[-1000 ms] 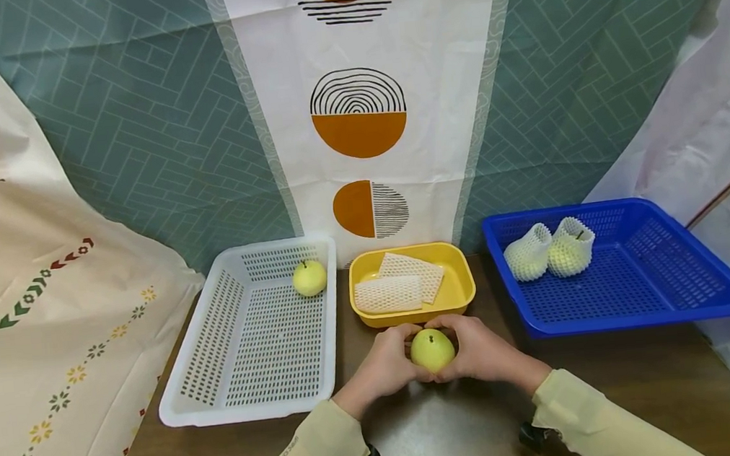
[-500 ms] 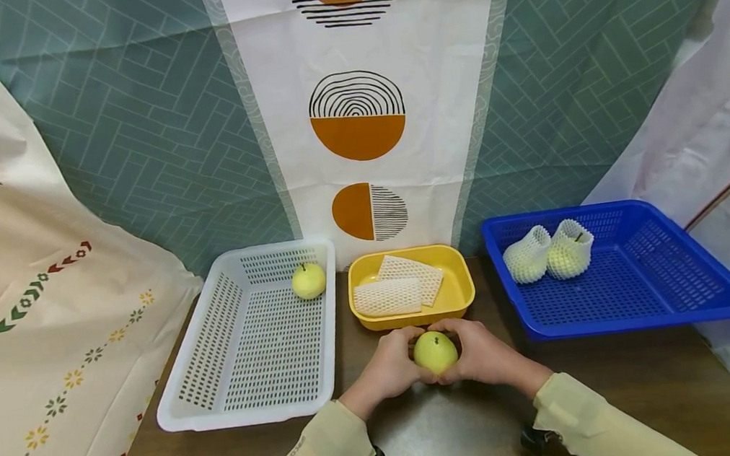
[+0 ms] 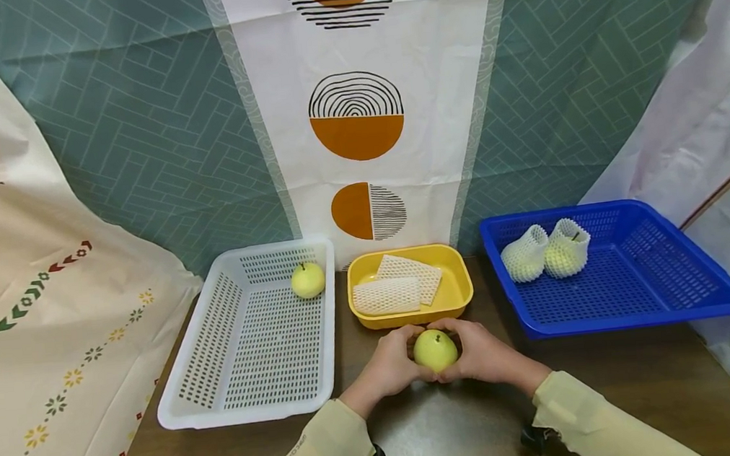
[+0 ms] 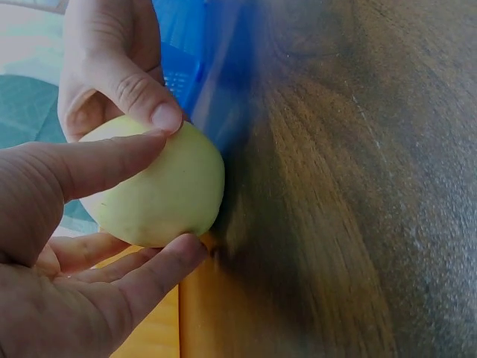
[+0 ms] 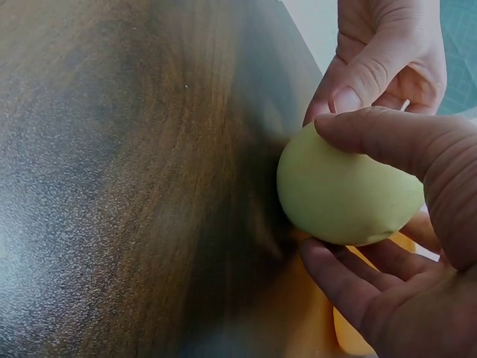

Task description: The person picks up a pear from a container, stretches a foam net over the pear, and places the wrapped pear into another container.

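A round yellow-green pear [image 3: 435, 351] is held between both hands just in front of the yellow tray, its stem at the top. My left hand [image 3: 390, 362] grips it from the left and my right hand [image 3: 478, 351] from the right. In the left wrist view the two thumbs meet on the near side of the pear [image 4: 168, 186], and the left fingers curl around its far side. From the right wrist, the right thumb lies across the pear [image 5: 343, 194] with the fingers behind it. The pear's underside is close over the brown table [image 3: 448, 431].
A yellow tray [image 3: 373, 324] with two flat white foam nets [image 3: 387, 296] stands behind the hands. Left is a white basket [image 3: 244, 415] holding one pear [image 3: 307, 280]. Right is a blue basket [image 3: 634, 321] with two pears in foam nets [image 3: 565, 249].
The pear has turned slightly in the hands, its stem now a little further right than a second ago. Both hands keep their hold, and the view has shifted slightly.
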`<state>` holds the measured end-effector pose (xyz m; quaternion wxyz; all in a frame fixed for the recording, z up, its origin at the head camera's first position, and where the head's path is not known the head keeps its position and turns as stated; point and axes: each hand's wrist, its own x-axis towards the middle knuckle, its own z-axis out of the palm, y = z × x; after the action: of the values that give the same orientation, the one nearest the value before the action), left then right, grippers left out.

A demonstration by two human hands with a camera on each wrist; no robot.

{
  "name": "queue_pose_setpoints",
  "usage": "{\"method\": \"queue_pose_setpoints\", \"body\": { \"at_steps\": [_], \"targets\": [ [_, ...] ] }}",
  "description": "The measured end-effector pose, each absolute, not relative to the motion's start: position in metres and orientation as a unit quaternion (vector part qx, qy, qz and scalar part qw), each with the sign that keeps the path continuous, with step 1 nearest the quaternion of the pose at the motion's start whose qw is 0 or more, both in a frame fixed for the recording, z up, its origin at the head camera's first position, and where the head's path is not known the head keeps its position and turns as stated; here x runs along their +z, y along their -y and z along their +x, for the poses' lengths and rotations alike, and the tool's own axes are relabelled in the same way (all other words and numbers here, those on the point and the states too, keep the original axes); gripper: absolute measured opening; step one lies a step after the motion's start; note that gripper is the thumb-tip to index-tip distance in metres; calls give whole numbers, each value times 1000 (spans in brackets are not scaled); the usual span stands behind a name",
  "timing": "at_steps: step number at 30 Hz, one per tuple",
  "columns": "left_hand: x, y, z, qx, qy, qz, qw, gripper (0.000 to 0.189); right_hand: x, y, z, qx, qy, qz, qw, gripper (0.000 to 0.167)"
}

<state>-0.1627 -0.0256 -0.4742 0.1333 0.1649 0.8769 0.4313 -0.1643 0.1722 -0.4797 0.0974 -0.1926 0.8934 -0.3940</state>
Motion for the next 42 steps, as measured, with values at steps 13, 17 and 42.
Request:
{"method": "queue_pose_setpoints", "body": {
  "at_steps": [13, 17, 42],
  "targets": [
    [-464, 33, -161, 477, -850, 163, 151, 72, -469, -174, -160, -408, -885, -201, 103, 85],
    [-450, 39, -160, 464, -860, 154, 144, 65, -453, -178, -160, -415, -883, -195, 102, 80],
    [-461, 40, -163, 665, -733, -60, -129, 20, -415, -162, -207, -418, -898, -134, -1, 39]
  ]
}}
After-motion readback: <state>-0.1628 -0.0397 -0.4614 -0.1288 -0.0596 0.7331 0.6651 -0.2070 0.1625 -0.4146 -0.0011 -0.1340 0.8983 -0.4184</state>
